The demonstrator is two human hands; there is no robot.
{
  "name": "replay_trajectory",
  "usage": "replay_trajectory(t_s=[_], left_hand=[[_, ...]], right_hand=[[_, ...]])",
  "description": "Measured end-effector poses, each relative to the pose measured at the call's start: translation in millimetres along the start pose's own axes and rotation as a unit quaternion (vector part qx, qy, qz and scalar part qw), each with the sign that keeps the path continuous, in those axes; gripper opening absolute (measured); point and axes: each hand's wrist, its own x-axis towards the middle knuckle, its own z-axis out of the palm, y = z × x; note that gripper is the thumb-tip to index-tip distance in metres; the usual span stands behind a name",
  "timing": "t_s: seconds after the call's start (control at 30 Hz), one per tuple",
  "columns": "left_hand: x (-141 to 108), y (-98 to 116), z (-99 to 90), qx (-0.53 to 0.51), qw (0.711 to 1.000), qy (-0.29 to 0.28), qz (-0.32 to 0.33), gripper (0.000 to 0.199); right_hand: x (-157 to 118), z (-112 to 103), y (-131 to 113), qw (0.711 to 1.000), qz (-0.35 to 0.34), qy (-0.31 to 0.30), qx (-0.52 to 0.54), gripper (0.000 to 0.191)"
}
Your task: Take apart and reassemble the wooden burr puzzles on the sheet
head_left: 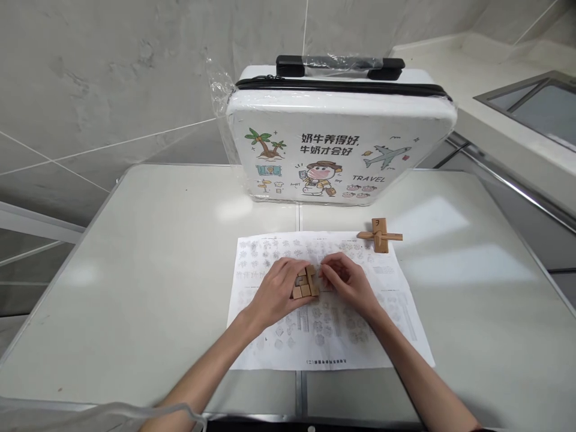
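Note:
A small wooden block puzzle (306, 290) of light brown cubes and bars is gripped by my left hand (279, 285), thumb along its near side and fingers over its far side. A gap shows among its pieces. Just right of it is my right hand (346, 279), fingers curled and thumb and index close together near the puzzle's right side. Whether a small piece sits between those fingertips is hidden. Beneath both hands lies a printed paper sheet (265, 357) with rows of small puzzle diagrams.
At the sheet's upper right corner lies a wooden cross-shaped puzzle (380, 236). A white suitcase (288, 114) with cartoon prints and plastic wrap stands at the table's back. The pale table (148, 270) has a seam down its middle. A counter (450, 66) stands behind on the right.

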Motion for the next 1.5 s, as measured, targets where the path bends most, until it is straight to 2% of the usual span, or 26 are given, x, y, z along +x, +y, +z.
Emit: replay_trajectory(t_s=[0.13, 0.23, 0.3, 0.4, 0.53, 0.63, 0.73, 0.9, 1.0, 1.17, 1.5], left_hand=[[-1, -3, 0.7, 0.0, 1.0, -0.002, -0.013, 0.084], [-3, -7, -4.3, 0.02, 0.999, 0.02, -0.024, 0.095], [-4, -10, -9.0, 0.047, 0.998, 0.03, -0.028, 0.091], [-7, -14, -15.4, 0.073, 0.996, 0.028, -0.029, 0.075], [-9, -15, -19.7, 0.03, 0.998, 0.033, -0.038, 0.07], [-8, -12, -20.6, -0.074, 0.995, 0.021, -0.067, 0.073], [-8, -8, -21.1, -0.175, 0.976, 0.011, -0.13, 0.078], [-6, -3, -23.2, -0.253, 0.952, 0.016, -0.174, 0.078], [-5, -1, -23.6, -0.266, 0.946, 0.019, -0.182, 0.077], [-5, -2, -21.2, -0.263, 0.946, 0.011, -0.191, 0.077], [-7, 0, -19.8, -0.317, 0.929, -0.022, -0.192, 0.079]], right_hand=[[-1, 3, -1, 0.994, -0.042, -0.011, -0.103, 0.013], [-3, 2, -1, 0.977, -0.083, -0.014, -0.197, 0.009], [-4, 0, 0, 0.958, -0.112, -0.031, -0.261, 0.009], [-6, -4, 4, 0.928, -0.154, -0.064, -0.333, 0.021], [-7, -8, 9, 0.909, -0.177, -0.088, -0.368, 0.029], [-6, -9, 8, 0.92, -0.17, -0.093, -0.34, 0.026], [-6, -11, 2, 0.951, -0.135, -0.078, -0.266, 0.024], [-8, -13, -10, 0.989, -0.077, -0.047, -0.115, 0.023], [-8, -10, -13, 0.994, -0.067, -0.064, -0.062, 0.025], [-8, -1, -14, 0.991, -0.077, -0.093, -0.052, 0.027], [-11, 5, -4, 0.993, -0.064, -0.057, -0.078, 0.024]])
